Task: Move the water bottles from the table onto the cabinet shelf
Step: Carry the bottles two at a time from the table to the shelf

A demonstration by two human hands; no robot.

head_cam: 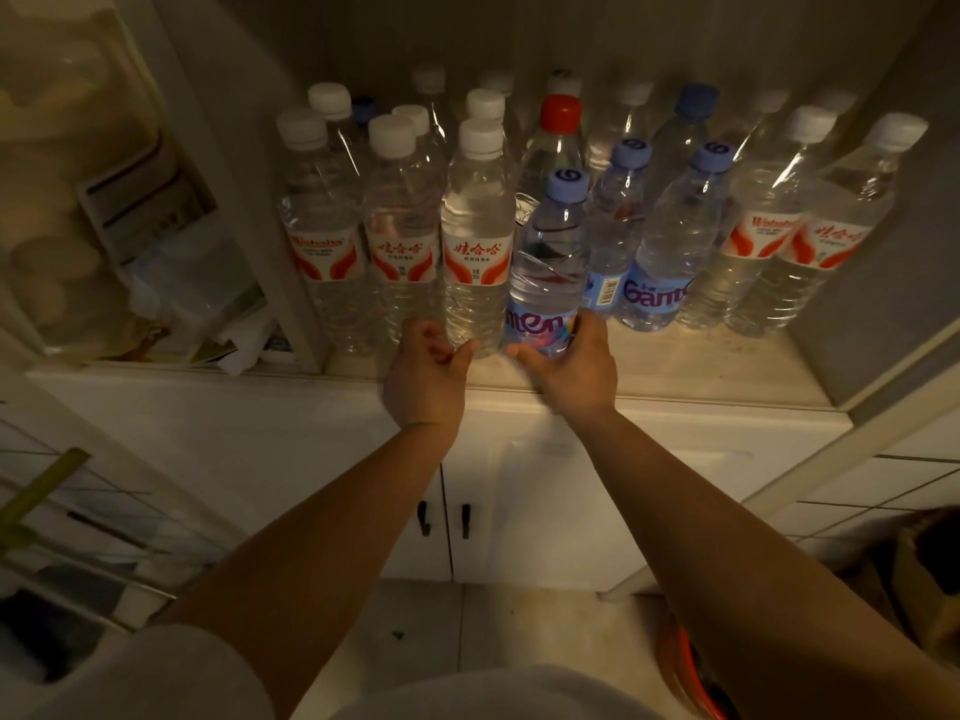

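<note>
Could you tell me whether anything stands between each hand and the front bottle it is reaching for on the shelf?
Nothing visible does. The left hand is at the base of the white-capped bottle, fingers curled beside it. The right hand wraps the base of the blue-capped bottle. Both bottles already stand on the cabinet shelf.

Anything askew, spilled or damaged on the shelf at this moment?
No spill or damage shows. All bottles stand upright. The blue-capped bottle in the right hand's grip stands ahead of the rows, at the shelf's front. Crumpled paper lies in the neighbouring compartment.

"Wahaha" on left white-capped bottle (321,236), "娃哈哈" on middle bottle (475,241), "Gante" partly readable on blue-capped bottle (660,283)
</note>
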